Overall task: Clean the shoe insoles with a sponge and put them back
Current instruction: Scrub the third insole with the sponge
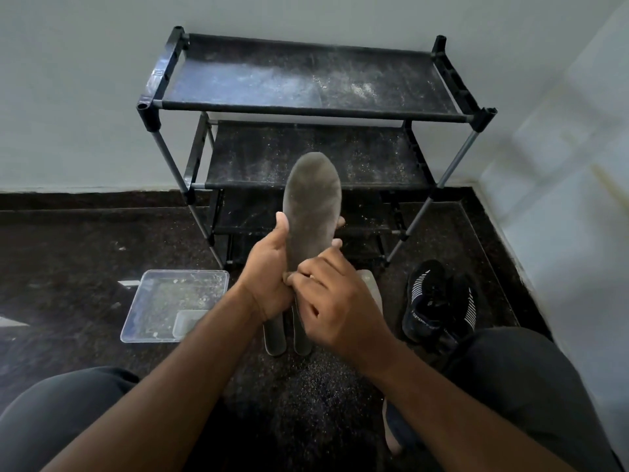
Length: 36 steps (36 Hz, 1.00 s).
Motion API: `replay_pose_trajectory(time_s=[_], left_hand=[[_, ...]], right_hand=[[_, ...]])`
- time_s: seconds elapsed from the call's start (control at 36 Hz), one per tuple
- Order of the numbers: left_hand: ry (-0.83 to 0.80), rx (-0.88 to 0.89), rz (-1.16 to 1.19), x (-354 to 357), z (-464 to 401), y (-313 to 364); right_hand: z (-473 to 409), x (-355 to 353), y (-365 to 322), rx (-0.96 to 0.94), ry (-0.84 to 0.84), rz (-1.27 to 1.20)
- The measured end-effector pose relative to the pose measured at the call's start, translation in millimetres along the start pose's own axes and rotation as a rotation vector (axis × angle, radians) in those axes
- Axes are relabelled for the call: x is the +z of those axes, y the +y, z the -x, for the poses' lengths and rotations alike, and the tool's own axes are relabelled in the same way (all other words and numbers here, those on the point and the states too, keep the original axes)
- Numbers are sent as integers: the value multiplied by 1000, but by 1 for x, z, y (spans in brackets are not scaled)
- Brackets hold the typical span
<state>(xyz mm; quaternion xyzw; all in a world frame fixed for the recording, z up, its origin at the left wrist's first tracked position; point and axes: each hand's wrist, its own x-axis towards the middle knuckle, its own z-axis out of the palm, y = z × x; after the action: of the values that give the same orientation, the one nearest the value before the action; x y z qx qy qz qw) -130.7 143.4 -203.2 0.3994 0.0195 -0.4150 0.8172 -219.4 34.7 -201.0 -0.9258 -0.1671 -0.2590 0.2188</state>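
A dusty grey insole [311,202] stands upright in front of me, toe end up. My left hand [265,277] grips its middle, thumb on the left edge and fingertips showing past the right edge. My right hand [337,301] is curled round the heel end, thumb against the right edge; anything inside that hand is hidden. Two more insoles [275,335] lie side by side on the floor under my hands, and part of another [372,287] shows to the right. A pair of black shoes [429,301] sits on the floor at right. No sponge is plainly visible.
A clear plastic tray [136,301] lies on the dark floor at left, with a small pale block [189,323] in its near corner. A dusty black shoe rack [306,107] stands against the wall ahead. My knees frame the bottom corners; a wall runs along the right.
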Motion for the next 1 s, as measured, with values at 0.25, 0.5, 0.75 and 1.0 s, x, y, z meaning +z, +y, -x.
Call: replay_pose_trajectory(time_s=[0.25, 0.5, 0.75, 1.0], left_hand=[[-58, -22, 19, 13, 2, -10], [-23, 42, 38, 0, 0, 2], [-35, 46, 14, 5, 1, 2], [-28, 54, 61, 12, 3, 1]], right_hand=[[-12, -14, 37, 210, 201, 181], [-11, -6, 27, 214, 45, -56], [-6, 2, 20, 226, 30, -81], [-9, -4, 26, 286, 121, 74]])
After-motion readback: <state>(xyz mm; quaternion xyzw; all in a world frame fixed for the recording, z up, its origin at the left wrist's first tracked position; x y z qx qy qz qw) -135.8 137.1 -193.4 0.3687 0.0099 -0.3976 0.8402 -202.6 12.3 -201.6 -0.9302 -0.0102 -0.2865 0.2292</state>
